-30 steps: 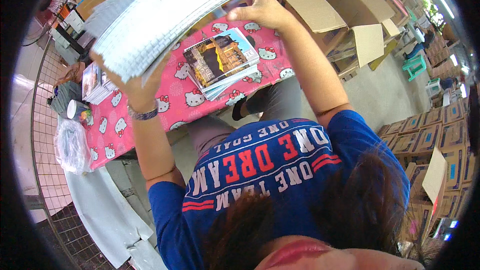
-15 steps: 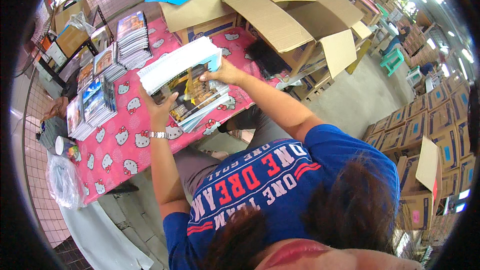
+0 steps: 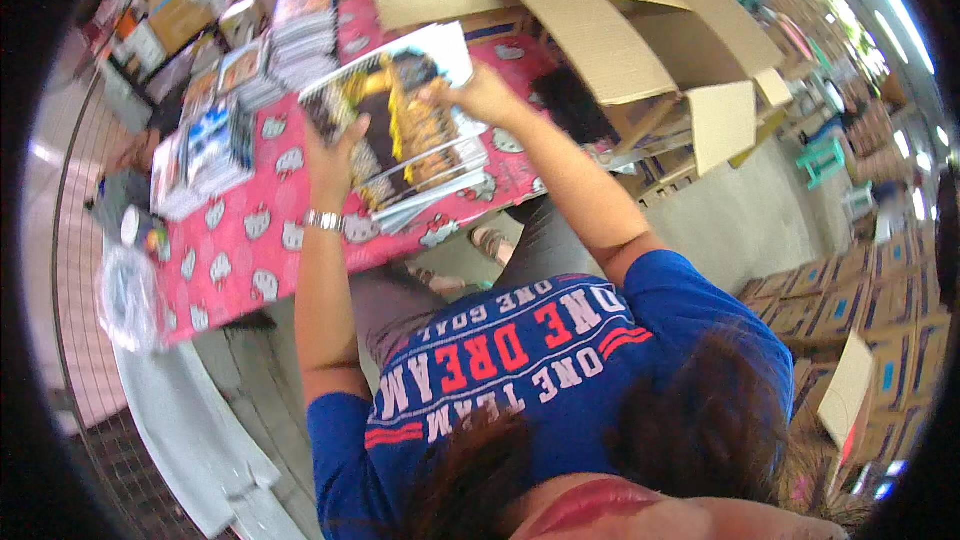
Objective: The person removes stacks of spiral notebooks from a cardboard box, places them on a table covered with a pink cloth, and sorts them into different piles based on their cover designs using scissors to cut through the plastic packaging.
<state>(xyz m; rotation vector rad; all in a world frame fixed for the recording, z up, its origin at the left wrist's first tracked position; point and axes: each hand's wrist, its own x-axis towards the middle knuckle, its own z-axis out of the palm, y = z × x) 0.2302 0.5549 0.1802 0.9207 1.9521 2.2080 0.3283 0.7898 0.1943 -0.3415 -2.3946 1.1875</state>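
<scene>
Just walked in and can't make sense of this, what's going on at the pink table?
A person in a blue shirt holds a glossy magazine with both hands, the left hand at its left edge and the right hand at its top right corner. It sits on a small pile of similar magazines on the pink patterned table. More magazine stacks line the table's far side, and open cardboard boxes stand beyond.

The surface [image 3: 240, 250] wears a pink cloth with white cartoon cats. Stacks of magazines [image 3: 205, 145] lie on it, and a big open cardboard box [image 3: 600, 40] stands beyond them.
</scene>
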